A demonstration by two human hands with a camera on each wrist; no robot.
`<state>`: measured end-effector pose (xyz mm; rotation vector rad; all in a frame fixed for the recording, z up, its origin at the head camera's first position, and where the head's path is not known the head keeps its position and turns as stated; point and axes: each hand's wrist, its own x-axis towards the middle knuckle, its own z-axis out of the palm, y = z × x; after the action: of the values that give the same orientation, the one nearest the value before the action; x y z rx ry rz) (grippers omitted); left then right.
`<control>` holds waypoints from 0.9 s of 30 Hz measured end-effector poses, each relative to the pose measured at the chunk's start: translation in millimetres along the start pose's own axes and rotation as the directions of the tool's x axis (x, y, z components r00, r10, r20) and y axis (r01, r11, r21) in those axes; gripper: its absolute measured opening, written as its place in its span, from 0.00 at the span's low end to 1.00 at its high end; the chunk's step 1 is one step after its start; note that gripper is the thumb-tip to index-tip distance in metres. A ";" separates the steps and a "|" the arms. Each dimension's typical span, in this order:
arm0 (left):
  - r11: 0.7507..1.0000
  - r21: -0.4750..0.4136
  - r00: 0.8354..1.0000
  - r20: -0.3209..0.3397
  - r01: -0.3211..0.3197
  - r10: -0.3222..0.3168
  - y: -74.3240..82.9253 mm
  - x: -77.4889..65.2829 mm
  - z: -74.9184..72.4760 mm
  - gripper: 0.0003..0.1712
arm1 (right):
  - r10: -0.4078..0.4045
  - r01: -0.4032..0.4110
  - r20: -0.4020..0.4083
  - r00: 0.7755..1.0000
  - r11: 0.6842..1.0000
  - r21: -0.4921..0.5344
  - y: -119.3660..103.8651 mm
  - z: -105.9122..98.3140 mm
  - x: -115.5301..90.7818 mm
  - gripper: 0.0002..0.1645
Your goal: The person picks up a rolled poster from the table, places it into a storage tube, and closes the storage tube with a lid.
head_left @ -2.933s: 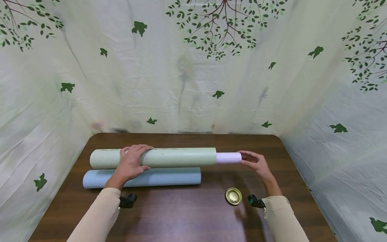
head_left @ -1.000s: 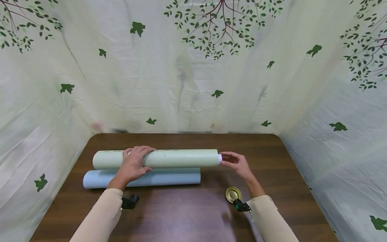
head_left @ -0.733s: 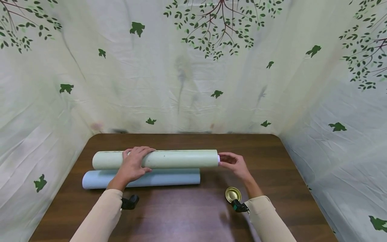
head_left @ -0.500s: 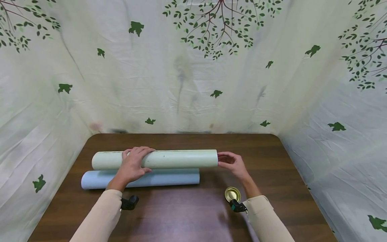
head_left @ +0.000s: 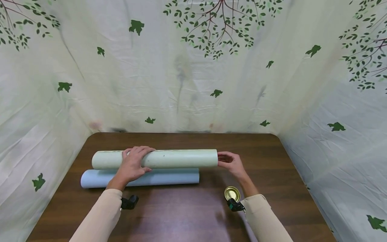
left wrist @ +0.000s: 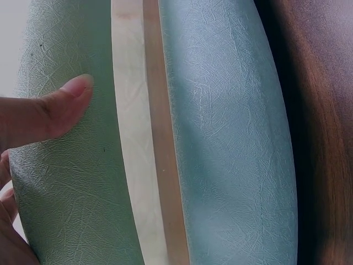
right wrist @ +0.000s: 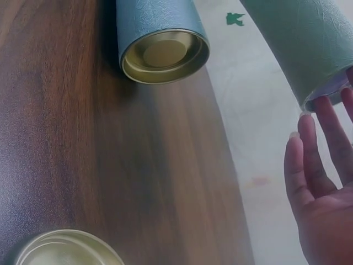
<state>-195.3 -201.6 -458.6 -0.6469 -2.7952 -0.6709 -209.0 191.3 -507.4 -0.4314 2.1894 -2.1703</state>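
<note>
My left hand [head_left: 131, 168] grips a pale green cardboard tube [head_left: 184, 158] from above, thumb on the near side in the left wrist view. The tube lies sideways behind a light blue tube [head_left: 172, 176]. My right hand [head_left: 234, 165] is at the green tube's open right end, fingers mostly straight with the fingertips at the rim. Inside that end, the right wrist view shows the edge of a lilac roll [right wrist: 332, 86]; the rest is hidden in the tube. A round gold metal lid [head_left: 232, 193] lies on the table near my right wrist.
The blue tube's right end has a recessed gold metal cap [right wrist: 165, 55]. Everything lies on a dark brown wooden table [head_left: 181, 215], with a pale leaf-printed curtain [head_left: 187, 77] behind and at both sides.
The lilac roll has slid left into the green tube until nothing of it sticks out in the head view. My right hand moved left with it; my left hand kept its hold.
</note>
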 end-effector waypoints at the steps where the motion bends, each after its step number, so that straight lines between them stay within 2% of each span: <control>1: 1.000 0.000 1.000 0.001 0.001 -0.001 0.0 0.2 0.0 0.40 | 0.002 -0.002 -0.003 1.000 1.000 -0.002 0.1 0.1 0.3 0.24; 9: 1.000 -0.001 1.000 0.010 0.004 -0.004 -1.1 1.3 0.3 0.40 | -0.001 0.001 0.009 1.000 1.000 0.003 2.7 -4.7 -4.8 0.23; 14: 1.000 -0.001 1.000 0.001 0.004 -0.004 -2.3 1.0 -1.0 0.40 | 0.032 -0.027 0.051 0.998 0.995 -0.099 0.8 -13.5 -11.5 0.21; 21: 1.000 0.002 1.000 -0.012 0.007 -0.007 -3.2 -0.3 -3.3 0.40 | 0.154 -0.118 0.122 0.980 0.957 -0.265 2.5 -31.3 -24.6 0.22; 27: 1.000 0.006 1.000 -0.023 0.005 -0.005 -5.8 -1.8 -1.7 0.40 | 0.162 -0.084 0.188 0.969 0.927 -0.364 16.3 -47.8 -37.8 0.27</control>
<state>-196.3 -207.7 -459.8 -0.6267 -2.7774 -0.6659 -185.8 246.0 -528.7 -0.4960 2.4073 -1.5818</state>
